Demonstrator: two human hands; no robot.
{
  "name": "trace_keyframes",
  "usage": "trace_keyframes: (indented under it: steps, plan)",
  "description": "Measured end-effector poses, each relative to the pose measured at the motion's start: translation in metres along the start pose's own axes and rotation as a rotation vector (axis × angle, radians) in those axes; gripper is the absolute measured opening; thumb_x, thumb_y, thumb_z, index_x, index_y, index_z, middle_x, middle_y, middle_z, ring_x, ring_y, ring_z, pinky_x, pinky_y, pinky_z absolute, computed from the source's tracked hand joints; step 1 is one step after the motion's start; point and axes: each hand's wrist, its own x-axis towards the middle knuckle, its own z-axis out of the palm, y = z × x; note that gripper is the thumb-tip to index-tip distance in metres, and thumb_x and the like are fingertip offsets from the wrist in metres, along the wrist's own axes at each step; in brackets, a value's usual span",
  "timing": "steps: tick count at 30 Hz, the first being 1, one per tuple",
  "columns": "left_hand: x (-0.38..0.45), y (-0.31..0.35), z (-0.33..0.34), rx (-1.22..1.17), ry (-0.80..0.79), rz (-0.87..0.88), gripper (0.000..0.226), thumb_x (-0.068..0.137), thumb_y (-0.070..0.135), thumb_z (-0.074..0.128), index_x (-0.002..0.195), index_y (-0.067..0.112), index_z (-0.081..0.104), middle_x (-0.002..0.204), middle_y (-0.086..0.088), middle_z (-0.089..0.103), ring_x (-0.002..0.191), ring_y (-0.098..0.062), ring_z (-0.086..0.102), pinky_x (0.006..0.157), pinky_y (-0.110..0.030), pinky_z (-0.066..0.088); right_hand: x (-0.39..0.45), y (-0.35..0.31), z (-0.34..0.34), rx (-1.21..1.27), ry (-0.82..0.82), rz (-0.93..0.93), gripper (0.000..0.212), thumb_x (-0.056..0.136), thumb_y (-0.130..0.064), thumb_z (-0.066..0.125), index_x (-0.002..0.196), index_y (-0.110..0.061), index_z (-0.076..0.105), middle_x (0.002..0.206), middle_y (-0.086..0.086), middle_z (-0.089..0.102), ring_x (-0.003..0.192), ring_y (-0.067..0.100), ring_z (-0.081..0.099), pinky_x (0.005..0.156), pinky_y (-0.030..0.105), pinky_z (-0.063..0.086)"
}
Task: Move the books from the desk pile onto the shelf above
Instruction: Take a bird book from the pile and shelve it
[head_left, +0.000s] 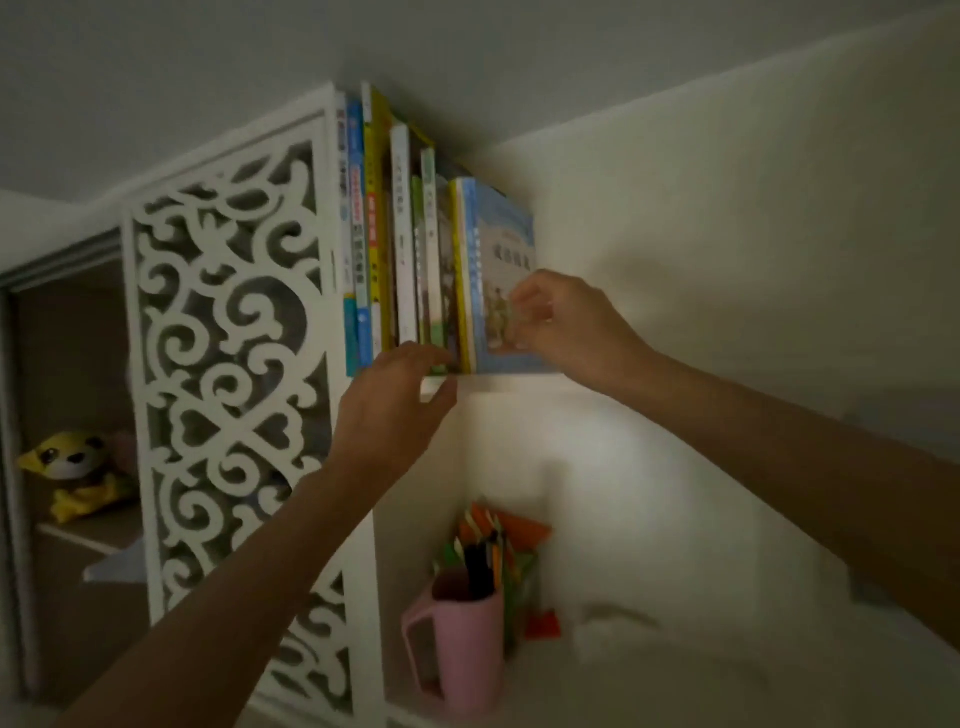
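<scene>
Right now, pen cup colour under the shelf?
Pink pen cup; head view shows it best.

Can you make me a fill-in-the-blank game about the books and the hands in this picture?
1. The books stand upright on the white ____.
2. The right hand touches the cover of the ____ book at the end of the row.
3. Down below, the colored pencils stand in a ____ cup.
4. The left hand reaches the shelf's front ____.

Missing words: shelf, blue, pink, edge
</scene>
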Motion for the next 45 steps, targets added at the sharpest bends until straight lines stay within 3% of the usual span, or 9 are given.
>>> trace_keyframes:
  steps: [5,10,17,23,25,27,34,37,45]
  plan:
    - [-0.089,0.033,0.015,-0.31,-0.135,-0.046,0.019,0.09,0.024,0.059,0.107,0.019,0.066,0.104,0.013,0.06,0.093,0.001,0.054,0.077,-0.007,0.038,-0.129,0.01,-0.022,0.01,0.008,0.014,0.017,0.086,-0.011,0.064,0.1,-0.019,0.061,0.095,-0.006,0.063,0.089,0.005,0.059,0.074,0.009,0.043]
    - [-0.206,0.081,0.064,-0.578,-0.427,-0.177,0.013,0.089,0.012,0.061,0.101,0.01,0.067,0.096,0.005,0.065,0.079,0.007,0.053,0.07,0.002,0.036,-0.283,0.065,-0.032,-0.09,-0.145,0.352,0.022,0.088,-0.015,0.063,0.109,-0.019,0.057,0.1,-0.011,0.056,0.094,0.005,0.055,0.075,0.007,0.04]
    - [-0.374,0.18,0.143,-0.704,-0.998,-0.313,0.011,0.09,0.017,0.059,0.099,0.016,0.066,0.096,0.001,0.065,0.087,-0.009,0.059,0.08,-0.016,0.047,-0.493,0.144,-0.064,-0.149,-0.298,0.922,0.029,0.092,-0.011,0.058,0.12,-0.006,0.054,0.119,0.008,0.056,0.112,0.022,0.053,0.072,0.009,0.032]
    - [-0.458,0.259,0.199,-0.717,-1.327,-0.43,0.023,0.092,0.017,0.057,0.112,0.009,0.062,0.103,-0.001,0.06,0.095,-0.013,0.057,0.074,-0.013,0.041,-0.625,0.198,-0.112,-0.225,-0.354,1.293,0.025,0.095,-0.012,0.052,0.119,-0.007,0.055,0.117,0.009,0.056,0.107,0.026,0.054,0.079,0.01,0.04]
    - [-0.479,0.289,0.216,-0.741,-1.365,-0.488,0.014,0.091,0.017,0.058,0.104,0.014,0.062,0.094,0.007,0.057,0.088,-0.009,0.056,0.069,-0.01,0.039,-0.665,0.218,-0.136,-0.279,-0.273,1.305,0.015,0.096,-0.016,0.049,0.102,-0.009,0.06,0.092,0.003,0.057,0.083,0.02,0.054,0.068,0.009,0.039]
    - [-0.496,0.322,0.232,-0.752,-1.399,-0.567,0.003,0.091,0.018,0.059,0.092,0.021,0.06,0.087,0.012,0.057,0.081,-0.006,0.057,0.068,-0.014,0.041,-0.702,0.242,-0.164,-0.356,-0.107,1.391,0.014,0.09,-0.025,0.052,0.086,-0.012,0.055,0.078,0.002,0.053,0.072,0.02,0.051,0.07,0.031,0.043]
    - [-0.55,0.422,0.265,-0.675,-1.552,-1.149,0.015,0.09,0.028,0.06,0.084,0.019,0.05,0.098,-0.011,0.06,0.091,-0.028,0.062,0.078,-0.037,0.049,-0.778,0.305,-0.217,-0.497,-0.1,1.776,0.086,0.079,-0.053,0.06,0.14,-0.001,0.027,0.141,0.025,0.036,0.12,0.044,0.044,0.095,0.051,0.044]
    - [-0.561,0.444,0.268,-0.629,-1.493,-1.307,0.017,0.09,0.025,0.06,0.093,0.015,0.046,0.101,-0.012,0.056,0.09,-0.026,0.057,0.08,-0.039,0.052,-0.785,0.311,-0.213,-0.478,-0.103,1.802,0.08,0.088,-0.041,0.057,0.146,-0.004,0.015,0.149,0.023,0.02,0.126,0.048,0.035,0.101,0.053,0.038]
    - [-0.561,0.47,0.265,-0.53,-1.529,-1.08,0.037,0.097,0.024,0.047,0.127,0.002,0.042,0.123,-0.016,0.055,0.1,-0.022,0.054,0.078,-0.025,0.04,-0.763,0.28,-0.186,-0.239,0.024,1.719,0.05,0.093,-0.027,0.054,0.137,-0.009,0.04,0.125,0.013,0.052,0.11,0.032,0.054,0.089,0.041,0.047]
